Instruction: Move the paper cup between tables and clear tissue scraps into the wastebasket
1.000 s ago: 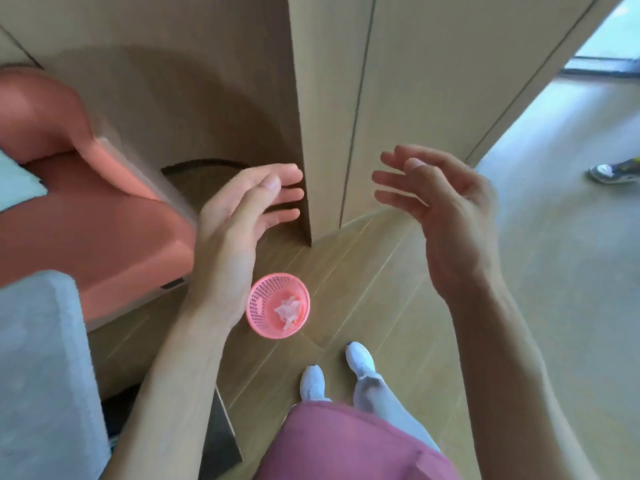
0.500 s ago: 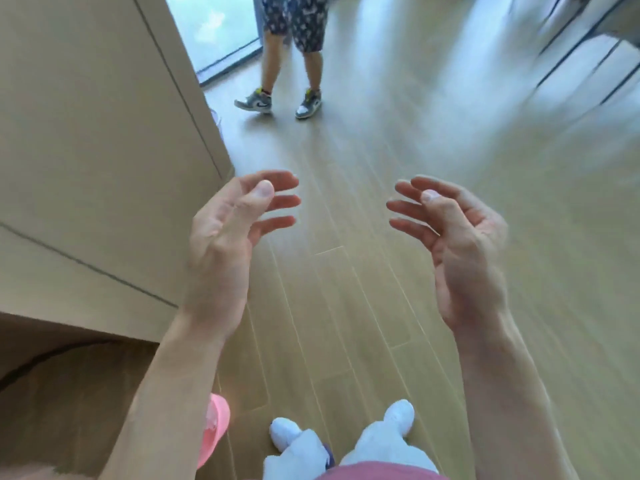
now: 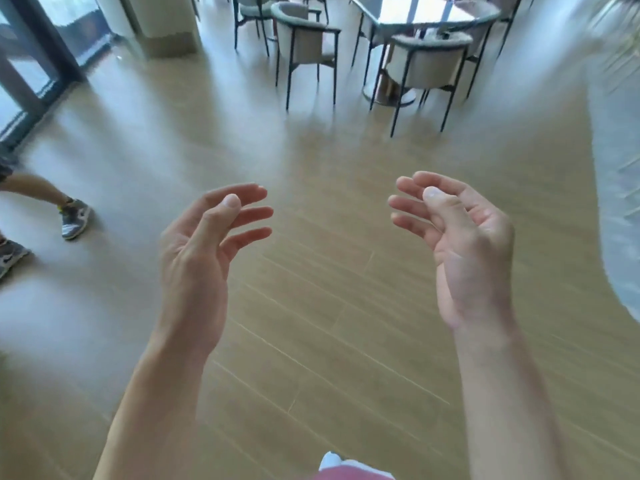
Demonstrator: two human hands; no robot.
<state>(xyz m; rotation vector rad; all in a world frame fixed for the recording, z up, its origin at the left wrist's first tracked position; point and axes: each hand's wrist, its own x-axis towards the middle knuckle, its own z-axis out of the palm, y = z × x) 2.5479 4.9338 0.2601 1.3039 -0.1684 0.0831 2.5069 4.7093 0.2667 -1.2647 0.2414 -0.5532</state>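
My left hand (image 3: 204, 251) and my right hand (image 3: 464, 247) are raised in front of me above the wooden floor, palms turned toward each other. The fingers of both are loosely spread and slightly bent, and neither holds anything. The paper cup, the tissue scraps and the pink wastebasket are out of view.
A glass-topped table (image 3: 408, 12) with several grey chairs (image 3: 426, 64) stands at the far right. Another person's legs and grey sneakers (image 3: 74, 216) are at the left edge. Glass doors (image 3: 31, 64) line the far left. A pale blurred surface (image 3: 620, 202) fills the right edge.
The view has swung right, away from the wooden wall and the pink wastebasket, onto open floor with a table and chairs. Both hands stay raised and empty.
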